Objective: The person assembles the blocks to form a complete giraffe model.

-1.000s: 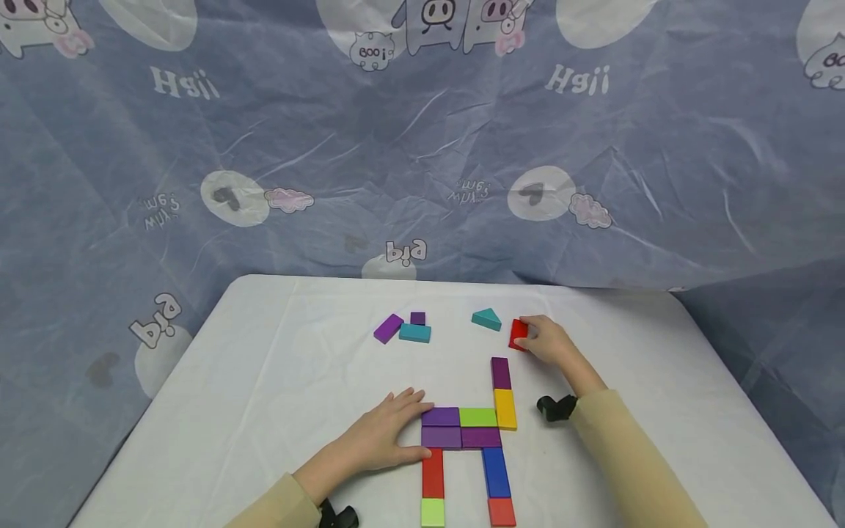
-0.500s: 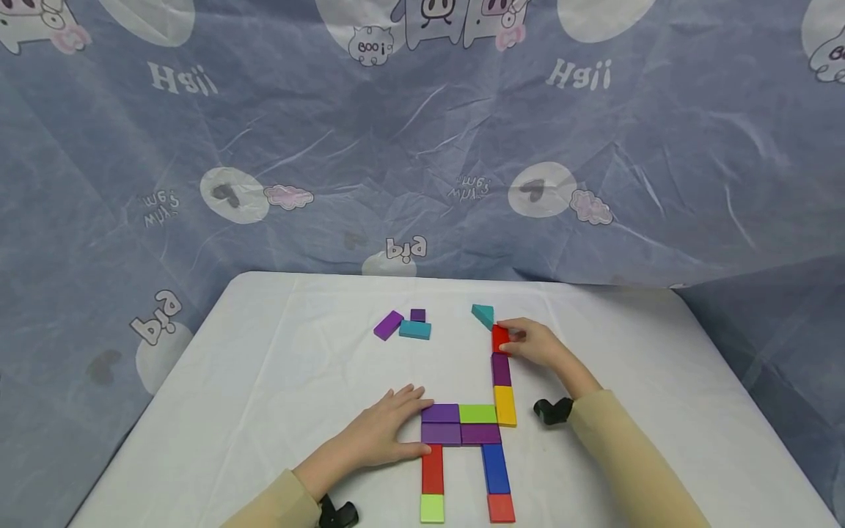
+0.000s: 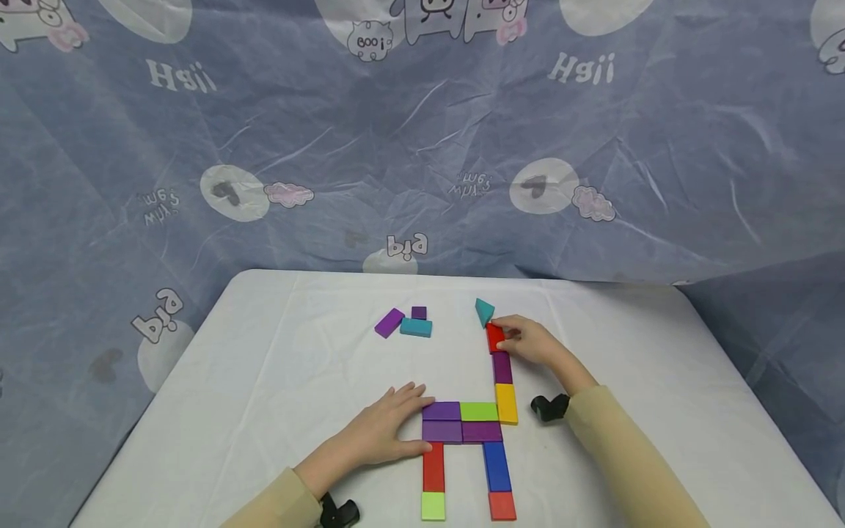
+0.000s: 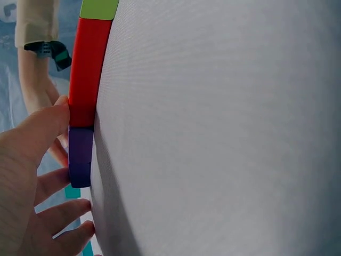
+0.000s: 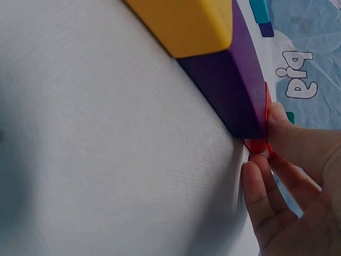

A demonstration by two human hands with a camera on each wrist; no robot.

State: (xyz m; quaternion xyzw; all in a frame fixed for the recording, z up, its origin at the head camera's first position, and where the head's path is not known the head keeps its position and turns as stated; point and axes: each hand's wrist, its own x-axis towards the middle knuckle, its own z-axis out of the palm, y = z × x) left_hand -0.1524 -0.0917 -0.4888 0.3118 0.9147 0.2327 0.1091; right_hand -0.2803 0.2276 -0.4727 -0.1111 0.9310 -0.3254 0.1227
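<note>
In the head view my right hand [image 3: 533,342] pinches a small red block [image 3: 494,339] between thumb and fingers. That block lies at the far end of a dark purple block [image 3: 502,368], slightly off to its left, with a yellow block [image 3: 506,403] below. A teal triangular block [image 3: 485,311] sits at the red block's far end. My left hand [image 3: 385,433] lies with fingers spread beside the flat block figure. Its forefinger touches the upper left purple block [image 3: 441,411], and its thumb touches the long red block [image 3: 433,467], also seen in the left wrist view.
Two loose purple blocks, one tilted [image 3: 389,323] and one small [image 3: 419,312], lie by a teal block [image 3: 416,328] toward the far edge. A green block [image 3: 478,412], a blue block [image 3: 497,467] and others form the figure on the white table [image 3: 317,352]. Patterned cloth hangs behind.
My right hand has slid the red block left, from beside the column to its far end. The teal triangle has turned and shifted. My left hand stays in place.
</note>
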